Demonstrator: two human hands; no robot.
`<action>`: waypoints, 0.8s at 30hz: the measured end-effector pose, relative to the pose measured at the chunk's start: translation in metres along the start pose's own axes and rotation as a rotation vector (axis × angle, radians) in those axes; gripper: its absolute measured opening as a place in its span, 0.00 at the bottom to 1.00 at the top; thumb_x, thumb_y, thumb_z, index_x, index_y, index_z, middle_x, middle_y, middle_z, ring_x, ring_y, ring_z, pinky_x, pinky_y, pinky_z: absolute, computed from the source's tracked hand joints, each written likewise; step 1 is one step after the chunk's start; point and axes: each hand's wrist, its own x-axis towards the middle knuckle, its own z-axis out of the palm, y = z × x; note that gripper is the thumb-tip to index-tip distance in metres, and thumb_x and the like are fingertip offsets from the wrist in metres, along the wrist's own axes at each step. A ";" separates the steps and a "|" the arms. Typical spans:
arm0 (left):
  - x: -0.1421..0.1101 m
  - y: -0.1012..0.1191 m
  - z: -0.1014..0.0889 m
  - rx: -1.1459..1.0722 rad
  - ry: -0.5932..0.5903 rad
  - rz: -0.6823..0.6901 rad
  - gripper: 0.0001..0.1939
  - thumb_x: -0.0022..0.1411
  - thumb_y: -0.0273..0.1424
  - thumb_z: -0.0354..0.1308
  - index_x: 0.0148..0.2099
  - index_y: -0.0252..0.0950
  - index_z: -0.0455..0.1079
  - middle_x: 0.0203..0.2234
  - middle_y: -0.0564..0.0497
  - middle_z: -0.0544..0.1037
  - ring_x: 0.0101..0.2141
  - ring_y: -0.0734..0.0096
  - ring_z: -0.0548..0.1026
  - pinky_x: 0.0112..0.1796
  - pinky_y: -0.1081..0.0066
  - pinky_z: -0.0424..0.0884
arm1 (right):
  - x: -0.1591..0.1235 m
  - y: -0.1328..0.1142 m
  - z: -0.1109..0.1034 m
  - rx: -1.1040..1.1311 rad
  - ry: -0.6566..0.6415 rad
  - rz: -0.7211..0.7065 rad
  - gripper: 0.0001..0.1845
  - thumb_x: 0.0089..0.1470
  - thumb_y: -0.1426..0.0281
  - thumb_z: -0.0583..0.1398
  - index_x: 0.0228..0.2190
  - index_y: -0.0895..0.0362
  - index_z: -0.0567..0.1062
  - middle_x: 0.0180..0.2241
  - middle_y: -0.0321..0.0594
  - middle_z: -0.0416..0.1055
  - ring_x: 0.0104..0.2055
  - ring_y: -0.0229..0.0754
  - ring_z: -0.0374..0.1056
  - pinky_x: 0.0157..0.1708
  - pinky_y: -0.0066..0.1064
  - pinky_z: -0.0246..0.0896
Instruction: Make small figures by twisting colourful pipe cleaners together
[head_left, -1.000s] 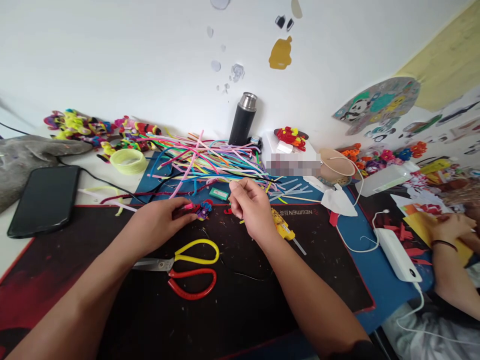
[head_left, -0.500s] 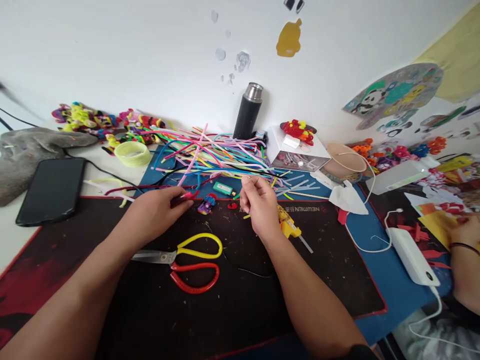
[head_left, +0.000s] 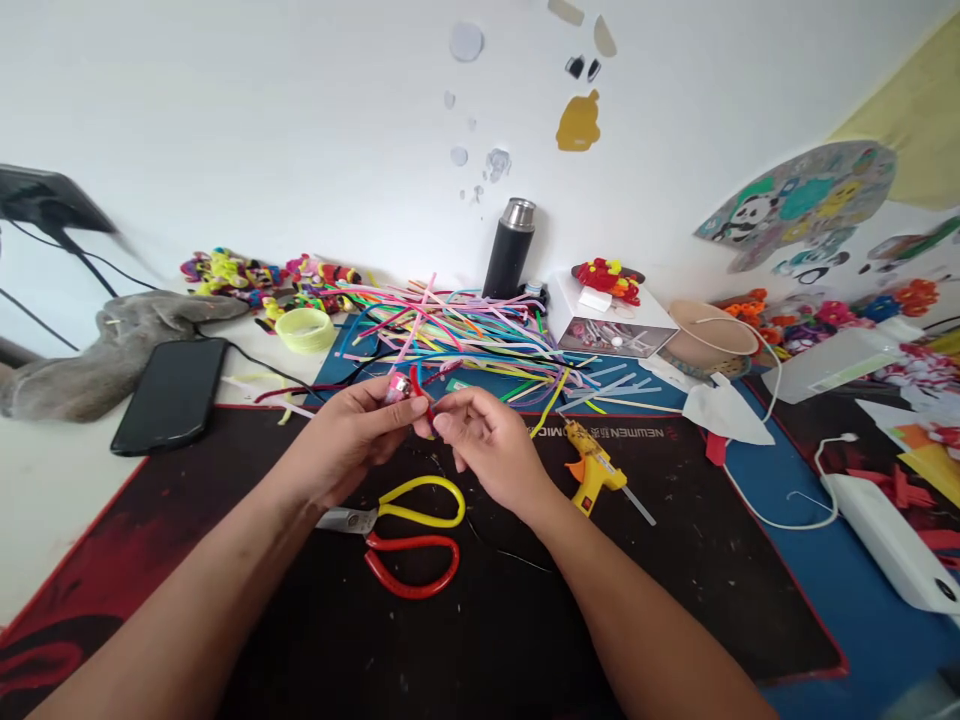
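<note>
My left hand [head_left: 364, 435] is closed around a small pink and red fuzzy pipe-cleaner piece [head_left: 399, 387], held above the black mat. My right hand [head_left: 491, 445] is close beside it, thumb and fingers pinched near the red strand [head_left: 421, 396]. What those right fingertips grip is too small to make out. A yellow pipe cleaner [head_left: 552, 404] shows just behind the right hand; I cannot tell whether it is held. Below the hands lie scissors [head_left: 411, 542] with one yellow and one red handle. The yellow glue gun [head_left: 597, 468] rests right of my right hand.
A heap of colourful pipe cleaners [head_left: 450, 325] lies behind the hands, near a black thermos [head_left: 510, 250] and a white box [head_left: 615, 315]. At left are a phone [head_left: 171, 393] and a roll of tape [head_left: 305, 330]. A white power bank [head_left: 889, 540] with a cable lies right.
My hands have come together from apart, the left still with the pink and red piece. The view has shifted, showing more of the glue gun. Another person's arm at right has left the view.
</note>
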 end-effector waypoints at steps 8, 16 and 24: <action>0.002 -0.011 -0.003 -0.118 -0.030 -0.035 0.23 0.48 0.41 0.82 0.28 0.34 0.72 0.18 0.59 0.67 0.17 0.86 0.53 0.18 0.79 0.47 | -0.005 -0.004 0.006 -0.124 -0.068 -0.014 0.17 0.65 0.54 0.64 0.33 0.54 0.74 0.24 0.32 0.69 0.22 0.35 0.65 0.24 0.28 0.60; 0.001 -0.003 -0.017 0.025 0.071 0.099 0.20 0.49 0.42 0.81 0.38 0.35 0.80 0.25 0.54 0.76 0.20 0.83 0.56 0.20 0.77 0.50 | -0.007 -0.010 0.001 -0.055 -0.156 0.050 0.17 0.66 0.54 0.63 0.33 0.55 0.75 0.22 0.30 0.69 0.22 0.35 0.65 0.25 0.28 0.61; -0.001 -0.001 -0.019 0.284 0.063 0.223 0.17 0.55 0.44 0.76 0.34 0.37 0.78 0.25 0.55 0.75 0.25 0.75 0.66 0.26 0.74 0.63 | -0.004 -0.016 -0.002 -0.053 -0.117 0.056 0.17 0.64 0.54 0.65 0.35 0.55 0.75 0.25 0.31 0.70 0.21 0.34 0.65 0.22 0.27 0.61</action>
